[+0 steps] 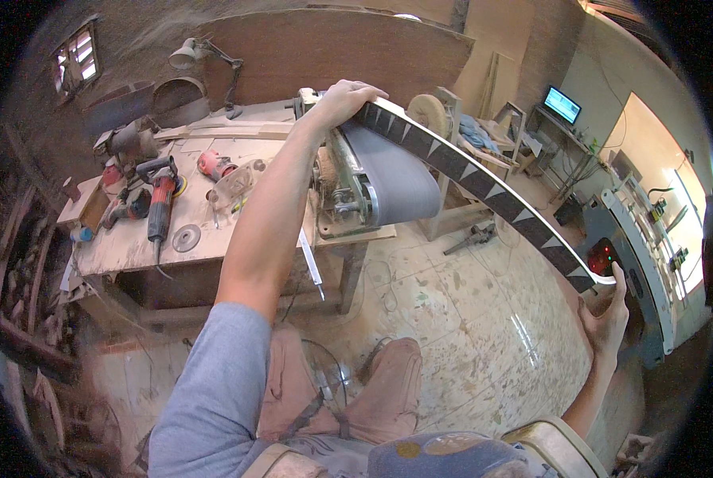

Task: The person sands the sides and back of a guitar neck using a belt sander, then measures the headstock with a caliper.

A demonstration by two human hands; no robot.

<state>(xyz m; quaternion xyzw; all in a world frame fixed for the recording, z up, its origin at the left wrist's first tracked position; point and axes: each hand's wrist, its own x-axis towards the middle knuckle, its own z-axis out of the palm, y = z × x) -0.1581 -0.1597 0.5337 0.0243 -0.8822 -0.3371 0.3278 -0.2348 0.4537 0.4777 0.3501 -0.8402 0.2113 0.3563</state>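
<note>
My two hands hold a long, narrow strip [484,185], dark with pale triangles along its face and a white edge. My left hand [347,102] is closed over its far end, right above the belt sander [400,179]. The strip's far part lies over or against the sander's grey belt; whether it touches cannot be made out. At the near right end, my right hand [607,319] grips the strip from below, fingers and thumb around its tip. The strip slants from the sander down to the right, over the floor.
The workbench [117,253] at left bears an angle grinder [162,203], a red power tool [215,165], a grey disc [186,237] and a desk lamp [187,56]. A metal ruler [309,259] overhangs its front. A grey machine [639,271] stands at right; a dark tool [476,237] lies on the floor.
</note>
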